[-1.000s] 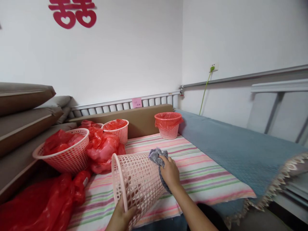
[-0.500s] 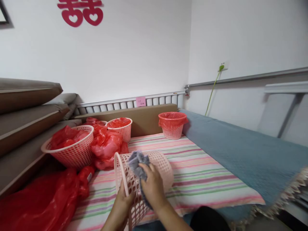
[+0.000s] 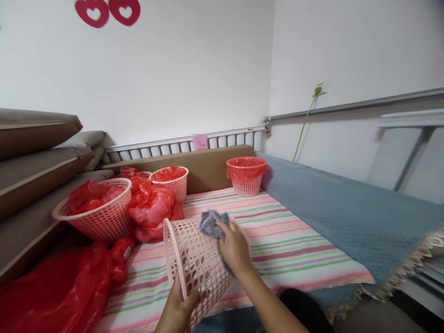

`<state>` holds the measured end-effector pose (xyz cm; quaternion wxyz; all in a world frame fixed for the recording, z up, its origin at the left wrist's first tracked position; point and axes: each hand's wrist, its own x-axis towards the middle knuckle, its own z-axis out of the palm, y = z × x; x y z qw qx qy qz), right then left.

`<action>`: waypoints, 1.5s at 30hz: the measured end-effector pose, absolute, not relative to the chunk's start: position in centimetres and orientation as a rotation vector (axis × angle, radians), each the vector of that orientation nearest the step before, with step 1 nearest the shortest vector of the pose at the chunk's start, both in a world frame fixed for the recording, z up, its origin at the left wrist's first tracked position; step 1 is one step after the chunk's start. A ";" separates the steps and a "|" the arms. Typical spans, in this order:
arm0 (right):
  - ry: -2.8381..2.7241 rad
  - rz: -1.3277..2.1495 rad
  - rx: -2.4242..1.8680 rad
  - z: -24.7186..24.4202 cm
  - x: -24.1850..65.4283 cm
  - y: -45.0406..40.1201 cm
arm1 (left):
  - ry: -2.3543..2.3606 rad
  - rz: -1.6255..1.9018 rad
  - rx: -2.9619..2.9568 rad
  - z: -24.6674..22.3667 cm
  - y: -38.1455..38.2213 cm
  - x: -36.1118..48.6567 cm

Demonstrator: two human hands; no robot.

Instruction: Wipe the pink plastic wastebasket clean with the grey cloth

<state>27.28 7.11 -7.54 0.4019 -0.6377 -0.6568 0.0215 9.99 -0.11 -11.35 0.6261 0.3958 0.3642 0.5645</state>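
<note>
A pale pink perforated plastic basket [image 3: 194,252] lies on its side on a striped cloth, its rim facing left. My left hand [image 3: 178,303] is closed on the lower part of that rim, thumb on the outside and some fingers hidden behind the plastic. Bunched in my right hand [image 3: 234,245] is a grey-purple cloth [image 3: 212,224], pressed against the upper side of the basket near its base. Part of the cloth hangs down below my palm.
To the left stand pink baskets [image 3: 114,208] with red plastic bags [image 3: 152,210] in and around them. A basket with a red bag over its rim [image 3: 246,178] stands at the back. Stacked cushions [image 3: 34,171] line the left; a blue-covered seat [image 3: 347,199] runs along the right.
My right hand has slid the cloth rightward along the basket, from near the rim toward the base. My left hand keeps its hold. The whole view has shifted slightly.
</note>
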 end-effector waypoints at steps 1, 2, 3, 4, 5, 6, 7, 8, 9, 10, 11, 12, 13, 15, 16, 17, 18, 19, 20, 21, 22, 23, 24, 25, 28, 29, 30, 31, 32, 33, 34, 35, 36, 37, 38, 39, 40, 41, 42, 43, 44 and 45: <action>-1.599 0.033 -1.721 -7.9 28.7 7.9 | 0.829 1.289 0.905 -11.2 -0.4 10.1; -1.546 0.022 -1.809 -8.2 29.9 8.6 | 0.823 1.278 0.908 -11.2 -0.6 10.2; -1.506 0.020 -1.874 -8.4 31.0 9.1 | 0.813 1.265 0.915 -11.2 -0.7 10.2; -1.482 0.020 -1.913 -8.6 31.7 9.4 | 0.805 1.250 0.922 -11.2 -0.8 10.1; -1.479 0.015 -1.927 -8.7 32.1 9.6 | 0.799 1.237 0.925 -11.2 -0.8 10.0; -1.486 0.006 -1.927 -8.9 32.3 9.6 | 0.801 1.225 0.926 -11.0 -0.6 9.9; -1.498 -0.007 -1.920 -9.0 32.3 9.5 | 0.812 1.216 0.925 -10.7 -0.4 9.7; -1.512 -0.024 -1.911 -9.1 32.3 9.4 | 0.831 1.213 0.922 -10.3 0.0 9.6; -1.524 -0.039 -1.900 -9.2 32.1 9.3 | 0.843 1.216 0.922 -9.7 0.4 9.5; -1.534 -0.049 -1.890 -9.3 32.0 9.2 | 0.845 1.222 0.923 -9.0 0.9 9.5; -1.543 -0.058 -1.880 -9.5 32.0 9.1 | 0.836 1.234 0.925 -8.3 1.3 9.5; -1.547 -0.064 -1.868 -9.6 32.0 9.0 | 0.822 1.246 0.926 -7.6 1.6 9.5; -1.547 -0.065 -1.857 -9.7 32.1 9.0 | 0.808 1.255 0.926 -7.0 1.9 9.5; -1.529 -0.049 -1.851 -9.8 32.2 8.9 | 0.808 1.263 0.912 -6.5 2.0 9.6; -1.510 -0.033 -1.858 -9.7 32.1 8.8 | 0.822 1.267 0.898 -6.5 1.9 9.7; -1.488 -0.013 -1.871 -9.6 31.9 8.7 | 0.834 1.275 0.884 -6.7 1.7 9.8; -1.468 0.011 -1.882 -9.4 31.5 8.5 | 0.847 1.285 0.872 -7.1 1.5 9.9; -1.458 0.032 -1.879 -9.1 30.8 8.3 | 0.860 1.298 0.862 -7.5 1.3 10.0; -1.459 0.050 -1.858 -8.8 29.8 8.0 | 0.872 1.310 0.857 -8.0 1.1 10.1; -1.477 0.070 -1.813 -8.3 28.6 7.5 | 0.885 1.319 0.856 -8.5 0.9 10.2; -1.507 0.097 -1.747 -7.8 27.1 7.0 | 0.895 1.322 0.860 -9.0 0.8 10.3; -1.538 0.135 -1.666 -7.3 25.6 6.4 | 0.902 1.322 0.871 -9.5 0.8 10.3; -1.564 0.183 -1.578 -6.7 24.0 5.7 | 0.905 1.325 0.891 -9.9 0.8 10.3; -1.587 0.239 -1.486 -6.1 22.5 5.0 | 0.908 1.337 0.923 -10.2 0.8 10.2; -1.637 0.374 -1.246 -4.7 19.1 3.2 | 0.934 1.417 1.028 -11.0 0.9 9.9; -1.652 0.394 -1.197 -4.5 18.5 2.8 | 0.946 1.442 1.039 -11.2 0.9 9.8; -1.666 0.403 -1.170 -4.4 18.2 2.5 | 0.951 1.453 1.039 -11.3 0.8 9.8; -1.675 0.403 -1.164 -4.4 18.1 2.4 | 0.948 1.451 1.036 -11.4 0.8 9.9; -1.684 0.394 -1.171 -4.6 18.3 2.5 | 0.936 1.440 1.037 -11.4 0.7 10.0; -1.696 0.374 -1.187 -4.9 18.8 2.7 | 0.912 1.416 1.047 -11.4 0.6 10.1; -1.711 0.340 -1.212 -5.2 19.4 3.1 | 0.886 1.382 1.054 -11.4 0.5 10.2; -1.724 0.295 -1.250 -5.6 20.3 3.7 | 0.865 1.345 1.053 -11.3 0.5 10.2; -1.733 0.241 -1.301 -6.0 21.4 4.4 | 0.856 1.314 1.040 -11.4 0.4 10.3; -1.735 0.183 -1.367 -6.5 22.7 5.2 | 0.853 1.289 1.020 -11.4 0.2 10.3; -1.722 0.125 -1.450 -6.9 24.1 6.1 | 0.852 1.272 1.002 -11.5 0.1 10.2; -1.695 0.073 -1.547 -7.4 25.6 7.0 | 0.851 1.265 0.994 -11.7 0.0 10.1; -1.655 0.028 -1.646 -7.8 27.2 7.8 | 0.847 1.265 0.999 -11.9 -0.1 10.1; -1.601 0.001 -1.754 -8.2 28.7 8.4 | 0.836 1.262 1.014 -12.2 -0.3 10.0; -1.545 -0.014 -1.849 -8.6 30.1 9.0 | 0.825 1.254 1.033 -12.5 -0.4 10.0; -1.498 -0.019 -1.923 -8.9 31.3 9.3 | 0.812 1.242 1.051 -12.7 -0.4 10.0; -1.465 -0.020 -1.975 -9.2 32.2 9.5 | 0.798 1.228 1.063 -12.8 -0.4 10.0; -1.450 -0.021 -2.005 -9.4 32.8 9.5 | 0.782 1.214 1.064 -12.7 -0.4 10.1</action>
